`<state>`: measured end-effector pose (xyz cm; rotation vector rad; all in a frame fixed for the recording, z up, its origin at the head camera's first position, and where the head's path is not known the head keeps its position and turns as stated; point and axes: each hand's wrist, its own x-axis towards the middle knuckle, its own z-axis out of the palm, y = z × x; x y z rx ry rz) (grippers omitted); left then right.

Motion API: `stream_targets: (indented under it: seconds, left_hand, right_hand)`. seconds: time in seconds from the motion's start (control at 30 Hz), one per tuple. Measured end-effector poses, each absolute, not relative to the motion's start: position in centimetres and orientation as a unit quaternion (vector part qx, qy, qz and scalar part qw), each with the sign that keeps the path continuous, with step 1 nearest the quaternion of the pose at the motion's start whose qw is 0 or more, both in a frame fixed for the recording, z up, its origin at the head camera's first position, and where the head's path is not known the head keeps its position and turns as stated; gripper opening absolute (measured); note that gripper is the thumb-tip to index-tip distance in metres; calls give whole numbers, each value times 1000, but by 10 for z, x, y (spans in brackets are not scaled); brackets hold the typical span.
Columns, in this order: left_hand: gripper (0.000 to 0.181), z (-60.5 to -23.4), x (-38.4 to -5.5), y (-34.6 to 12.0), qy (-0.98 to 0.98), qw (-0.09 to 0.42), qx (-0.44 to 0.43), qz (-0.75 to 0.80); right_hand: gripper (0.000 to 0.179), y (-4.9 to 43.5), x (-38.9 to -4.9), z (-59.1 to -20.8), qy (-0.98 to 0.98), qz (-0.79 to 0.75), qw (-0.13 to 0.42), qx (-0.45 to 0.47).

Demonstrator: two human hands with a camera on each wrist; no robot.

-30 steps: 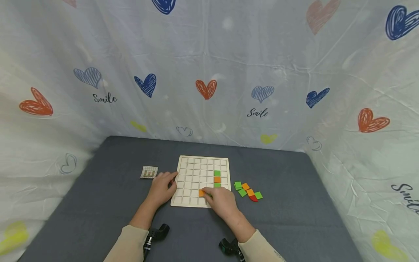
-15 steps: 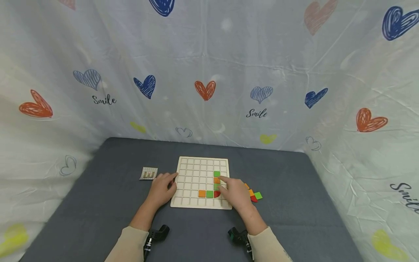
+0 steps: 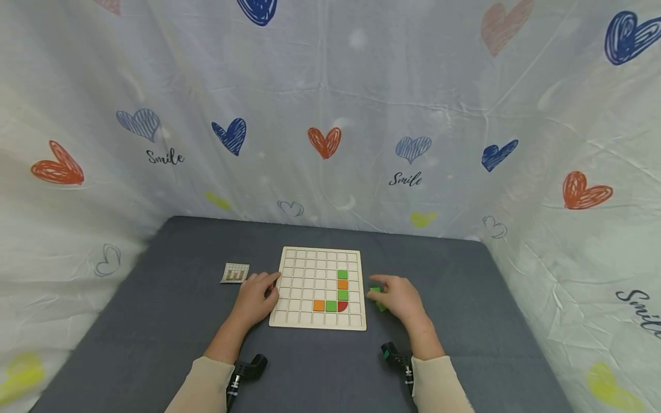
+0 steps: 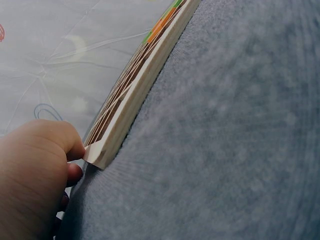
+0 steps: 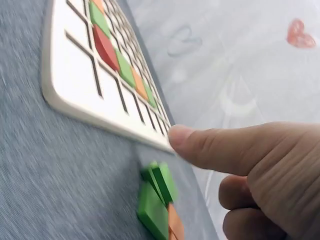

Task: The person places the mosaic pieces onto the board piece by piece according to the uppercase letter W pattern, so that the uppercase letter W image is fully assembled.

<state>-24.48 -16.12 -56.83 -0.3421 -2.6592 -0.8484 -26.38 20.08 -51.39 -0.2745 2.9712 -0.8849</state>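
A pale wooden grid board (image 3: 306,272) lies on the table. Set in its cells are a green tile (image 3: 342,274), an orange tile (image 3: 342,284), another green tile (image 3: 342,295), a red rounded-corner tile (image 3: 342,307), a third green tile (image 3: 331,306) and a second orange tile (image 3: 319,306). My left hand (image 3: 254,299) touches the board's left edge with its fingertips. To the right of the board, my right hand (image 3: 400,295) hovers over loose green tiles (image 5: 153,210), thumb and index finger apart. A loose orange tile (image 5: 175,222) shows beside them; my hand hides the other pieces in the head view.
A small printed card (image 3: 234,273) with a grid pattern lies left of the board, close to my left hand. The dark grey table (image 3: 320,367) ends at a white curtain (image 3: 330,183) printed with hearts. Black wrist cameras sit below both hands.
My right hand has left the orange tile on the board's front row and moved right, off the board to the loose tiles. The left hand has stayed at the edge.
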Motion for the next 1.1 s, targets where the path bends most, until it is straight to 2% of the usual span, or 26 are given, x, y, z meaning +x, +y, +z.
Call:
stream_targets:
  seconds: [0.4, 0.83, 1.1]
  left_hand:
    - [38, -569, -245, -163, -937, 146, -114, -296]
    - [38, -574, -244, -165, -940, 135, -102, -297]
    - [38, -573, -246, -165, -935, 146, -117, -302]
  right_hand:
    - [29, 217, -268, -518, 964, -252, 36, -73]
    - [29, 212, -269, -516, 960, -270, 36, -65]
    - [31, 183, -263, -488, 939, -334, 19, -76]
